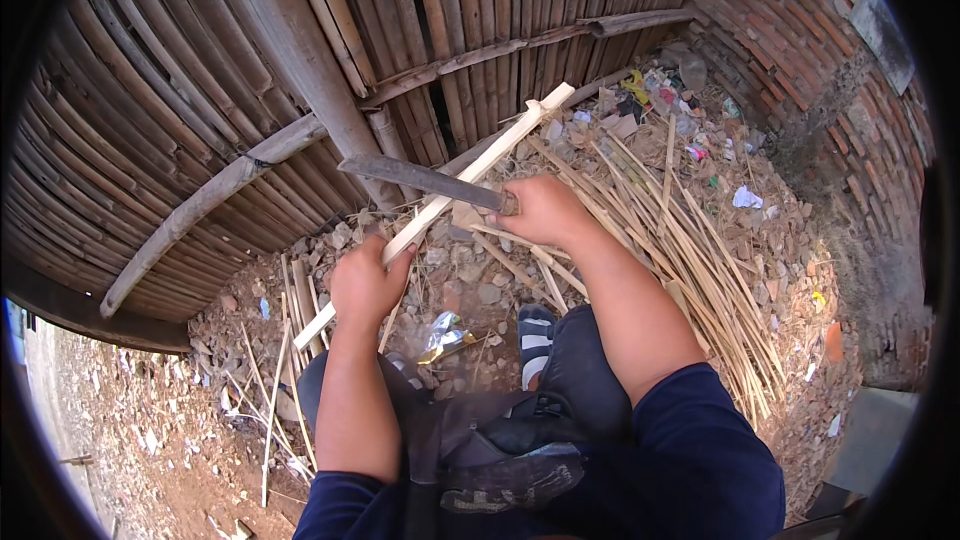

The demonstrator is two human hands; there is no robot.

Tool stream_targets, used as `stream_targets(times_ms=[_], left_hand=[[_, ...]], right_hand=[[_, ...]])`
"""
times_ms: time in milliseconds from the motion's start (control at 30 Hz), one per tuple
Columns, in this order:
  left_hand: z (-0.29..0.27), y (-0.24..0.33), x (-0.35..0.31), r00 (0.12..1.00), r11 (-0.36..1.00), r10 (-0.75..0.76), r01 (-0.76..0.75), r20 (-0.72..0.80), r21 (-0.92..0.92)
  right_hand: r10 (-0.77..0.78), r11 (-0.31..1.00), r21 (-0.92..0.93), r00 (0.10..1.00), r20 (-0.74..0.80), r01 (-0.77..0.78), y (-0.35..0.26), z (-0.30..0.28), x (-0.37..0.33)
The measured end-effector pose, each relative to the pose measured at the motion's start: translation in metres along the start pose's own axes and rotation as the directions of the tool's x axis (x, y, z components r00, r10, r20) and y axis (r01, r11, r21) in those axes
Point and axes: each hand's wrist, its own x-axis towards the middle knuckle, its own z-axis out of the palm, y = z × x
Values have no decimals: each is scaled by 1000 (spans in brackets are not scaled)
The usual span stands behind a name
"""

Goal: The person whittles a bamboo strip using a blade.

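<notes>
My left hand point(362, 280) is closed round a pale bamboo strip point(470, 175), which slants from near my left knee up toward the fence. In my right hand point(545, 210) is the handle of a machete point(425, 178), my fingers wrapped round it. The dark blade points left and crosses over the strip, a little beyond my left hand. Near the strip's far end a small curled sliver point(533, 108) stands out from the wood. Whether the blade's edge bites into the strip, I cannot tell.
A large pile of split bamboo strips point(690, 270) lies at right, with several more strips point(272, 410) by my left leg. A bamboo fence point(200, 90) with a post point(310, 50) rises ahead; a brick wall point(800, 30) stands at right. Rubble and litter point(745, 198) cover the ground.
</notes>
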Motion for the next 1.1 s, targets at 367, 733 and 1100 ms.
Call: stream_targets(times_ms=[367,733,1100], left_hand=[[-3,-2,1,1000,1000,-4,4,-16,-23],[-13,-1,0,1000,999,-22,22,9,-29],[-9,-2,-3,1000,999,-24,24,-7,-36]], right_hand=[[225,953,220,973,-48,-209,11,-15,-1],[252,944,289,916,-311,-162,50,-19,8],[-17,997,77,996,-82,23,1,-3,3]])
